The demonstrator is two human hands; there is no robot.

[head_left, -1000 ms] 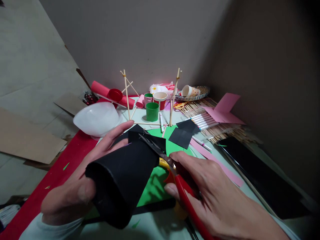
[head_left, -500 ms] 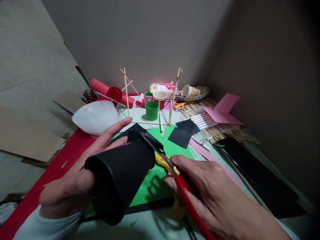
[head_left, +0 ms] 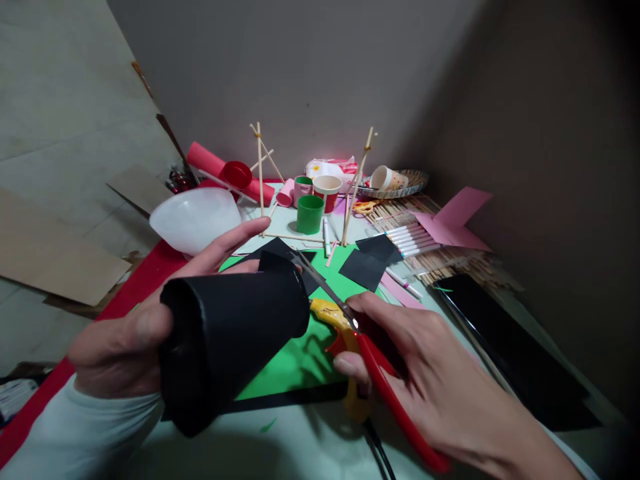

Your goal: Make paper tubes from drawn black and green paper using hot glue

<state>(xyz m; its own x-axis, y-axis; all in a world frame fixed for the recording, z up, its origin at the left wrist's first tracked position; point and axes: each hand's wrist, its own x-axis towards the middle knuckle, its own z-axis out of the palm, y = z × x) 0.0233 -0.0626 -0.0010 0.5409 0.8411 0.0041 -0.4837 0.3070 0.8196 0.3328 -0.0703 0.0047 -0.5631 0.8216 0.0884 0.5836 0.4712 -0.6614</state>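
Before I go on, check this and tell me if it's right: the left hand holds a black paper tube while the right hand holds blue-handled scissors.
Not quite: the head view shows red-handled scissors, not blue-handled ones. The left hand does hold a black paper tube, and the right hand the scissors.

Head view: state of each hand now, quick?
Left hand: closed around the black paper tube.
Right hand: closed on the red-handled scissors.

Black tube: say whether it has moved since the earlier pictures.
Yes: the near end of the black tube has swung left, judged against the green cup.
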